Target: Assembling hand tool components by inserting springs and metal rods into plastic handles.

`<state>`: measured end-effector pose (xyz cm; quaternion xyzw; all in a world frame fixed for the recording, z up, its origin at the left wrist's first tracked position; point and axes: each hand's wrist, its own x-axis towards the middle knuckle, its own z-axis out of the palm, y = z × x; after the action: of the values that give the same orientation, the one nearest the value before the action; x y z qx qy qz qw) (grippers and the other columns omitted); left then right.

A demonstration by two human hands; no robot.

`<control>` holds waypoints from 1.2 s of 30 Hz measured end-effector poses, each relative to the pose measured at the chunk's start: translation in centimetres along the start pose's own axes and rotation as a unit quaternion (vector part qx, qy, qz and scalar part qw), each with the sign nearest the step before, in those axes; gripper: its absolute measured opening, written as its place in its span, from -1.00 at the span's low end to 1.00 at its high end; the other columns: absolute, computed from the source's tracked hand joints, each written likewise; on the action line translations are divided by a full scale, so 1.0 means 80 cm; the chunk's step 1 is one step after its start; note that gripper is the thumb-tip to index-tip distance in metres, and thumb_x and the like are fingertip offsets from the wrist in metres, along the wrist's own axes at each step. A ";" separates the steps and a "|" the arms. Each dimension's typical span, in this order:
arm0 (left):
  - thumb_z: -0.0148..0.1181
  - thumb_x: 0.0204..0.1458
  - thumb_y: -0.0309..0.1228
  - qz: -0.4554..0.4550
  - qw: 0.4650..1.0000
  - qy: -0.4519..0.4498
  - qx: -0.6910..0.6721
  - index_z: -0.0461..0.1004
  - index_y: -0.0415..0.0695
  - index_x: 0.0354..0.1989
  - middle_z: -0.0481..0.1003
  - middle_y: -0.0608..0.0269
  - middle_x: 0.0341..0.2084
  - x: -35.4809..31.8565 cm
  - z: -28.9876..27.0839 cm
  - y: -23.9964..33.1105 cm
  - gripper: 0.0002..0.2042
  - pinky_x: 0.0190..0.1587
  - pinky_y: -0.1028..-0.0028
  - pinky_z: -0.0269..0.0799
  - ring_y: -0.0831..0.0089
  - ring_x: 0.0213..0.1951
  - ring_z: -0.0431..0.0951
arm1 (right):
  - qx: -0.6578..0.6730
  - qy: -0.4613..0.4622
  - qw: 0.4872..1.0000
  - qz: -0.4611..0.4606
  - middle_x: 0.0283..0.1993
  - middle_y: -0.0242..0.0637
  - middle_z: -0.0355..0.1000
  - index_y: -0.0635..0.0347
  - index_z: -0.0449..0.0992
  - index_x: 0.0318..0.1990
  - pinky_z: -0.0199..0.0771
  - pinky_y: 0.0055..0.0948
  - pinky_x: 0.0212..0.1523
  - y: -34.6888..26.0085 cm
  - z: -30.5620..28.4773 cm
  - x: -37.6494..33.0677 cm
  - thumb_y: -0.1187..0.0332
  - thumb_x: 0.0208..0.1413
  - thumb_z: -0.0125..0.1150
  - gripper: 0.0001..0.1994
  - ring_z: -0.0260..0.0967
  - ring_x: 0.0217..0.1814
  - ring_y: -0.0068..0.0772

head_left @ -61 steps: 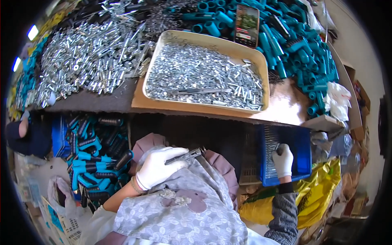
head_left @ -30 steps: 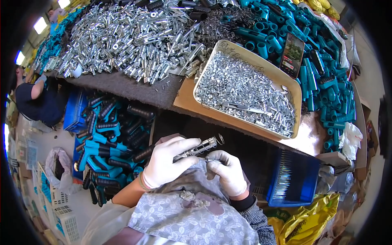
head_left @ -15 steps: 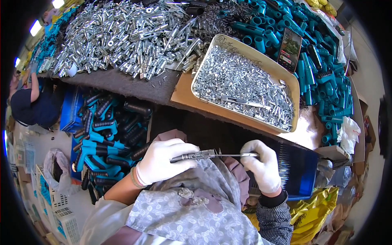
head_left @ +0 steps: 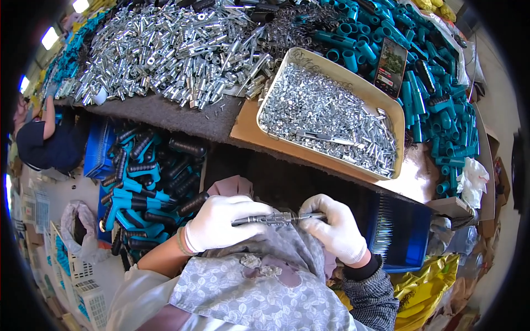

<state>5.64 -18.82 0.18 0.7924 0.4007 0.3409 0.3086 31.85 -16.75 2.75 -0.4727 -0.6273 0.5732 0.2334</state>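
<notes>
Metal part: a slim grey metal rod assembly (head_left: 274, 219) lies level between both gloved hands, just above the lap and below the counter edge.
Left hand (head_left: 223, 222): white glove, grip closed around the left end of the part, fingers wrapped over it.
Right hand (head_left: 334, 226): white glove, grip pinched narrow on the part's right end, a thin pin showing between the fingertips.
Lap: a grey floral cloth (head_left: 259, 287) lies under the hands.
Blue bin (head_left: 400, 231): just right of the right hand, thin metal pins standing in it.
Crate of handles (head_left: 146, 182): left of the left hand, black and teal grips piled inside.
Tray (head_left: 397, 118): beige, on the counter (head_left: 165, 113) above the hands, filled with small silver nuts and pins.
Silver pile (head_left: 165, 49): many metal sleeves heaped on the counter's far left.
Teal tubes (head_left: 436, 71): heaped at the far right, a phone (head_left: 391, 60) leaning among them.
Another person (head_left: 47, 138): in a dark top at the left edge.
</notes>
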 end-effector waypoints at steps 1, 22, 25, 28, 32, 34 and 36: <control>0.45 -0.14 -0.44 0.000 1.000 -0.001 0.000 0.60 -0.23 -0.18 0.59 0.06 -0.39 0.002 0.003 0.000 -0.69 -0.33 0.40 0.52 0.18 -0.40 0.63 | 0.001 0.001 1.000 0.000 -0.34 -0.30 0.48 0.34 0.49 -0.20 0.46 -0.50 -0.20 0.001 0.002 0.001 0.48 0.05 0.22 -0.83 0.42 -0.29 -0.55; 0.43 -0.09 -0.41 -0.001 0.999 0.043 -0.006 0.62 -0.20 -0.16 0.60 0.10 -0.38 0.019 0.019 -0.010 -0.71 -0.34 0.40 0.53 0.22 -0.40 0.63 | -0.013 0.086 0.980 -0.181 -0.10 -0.25 0.42 0.40 0.45 0.05 0.41 -0.51 -0.03 0.047 0.020 -0.010 0.56 0.08 -0.02 -0.65 0.42 -0.11 -0.47; 0.43 -0.09 -0.40 0.014 0.998 0.058 0.034 0.62 -0.18 -0.16 0.59 0.13 -0.39 0.020 0.023 -0.012 -0.71 -0.36 0.41 0.53 0.23 -0.41 0.62 | 0.115 0.076 0.986 -0.093 -0.06 -0.21 0.44 0.45 0.41 0.11 0.42 -0.48 0.04 0.052 0.036 -0.012 0.56 0.12 -0.03 -0.62 0.43 -0.02 -0.45; 0.42 -0.08 -0.38 0.012 0.997 0.061 0.055 0.62 -0.14 -0.16 0.57 0.18 -0.42 0.022 0.025 -0.011 -0.72 -0.39 0.40 0.52 0.24 -0.43 0.62 | 0.110 0.063 0.989 -0.075 -0.04 -0.18 0.46 0.47 0.39 0.14 0.42 -0.45 0.08 0.048 0.032 -0.015 0.55 0.14 -0.02 -0.61 0.44 0.01 -0.44; 0.41 -0.08 -0.35 0.048 0.992 0.041 0.111 0.61 -0.11 -0.16 0.55 0.22 -0.45 0.029 0.026 -0.009 -0.71 -0.42 0.39 0.52 0.24 -0.46 0.60 | 0.102 0.029 0.994 -0.019 -0.06 -0.18 0.48 0.45 0.37 0.19 0.43 -0.46 0.09 0.036 0.016 -0.020 0.52 0.16 0.01 -0.58 0.44 -0.01 -0.44; 0.42 -0.10 -0.36 0.055 0.993 0.032 0.095 0.61 -0.10 -0.16 0.55 0.21 -0.45 0.033 0.029 -0.012 -0.71 -0.42 0.36 0.52 0.22 -0.47 0.60 | 0.059 0.011 0.997 -0.043 -0.07 -0.10 0.52 0.42 0.37 0.19 0.48 -0.40 0.02 0.043 0.008 -0.023 0.36 0.19 0.12 -0.55 0.51 -0.06 -0.29; 0.43 -0.11 -0.40 0.022 0.997 0.019 0.072 0.62 -0.13 -0.18 0.55 0.18 -0.46 0.032 0.027 -0.009 -0.72 -0.40 0.38 0.51 0.22 -0.46 0.60 | 0.081 -0.008 0.995 -0.061 -0.08 -0.08 0.54 0.41 0.39 0.17 0.48 -0.39 0.04 0.044 -0.005 -0.022 0.34 0.20 0.14 -0.56 0.53 -0.05 -0.25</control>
<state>8.20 -16.81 -0.87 0.8145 0.4122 0.3333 0.2356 34.13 -18.42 -0.02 -0.4087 -0.6087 0.6100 0.3006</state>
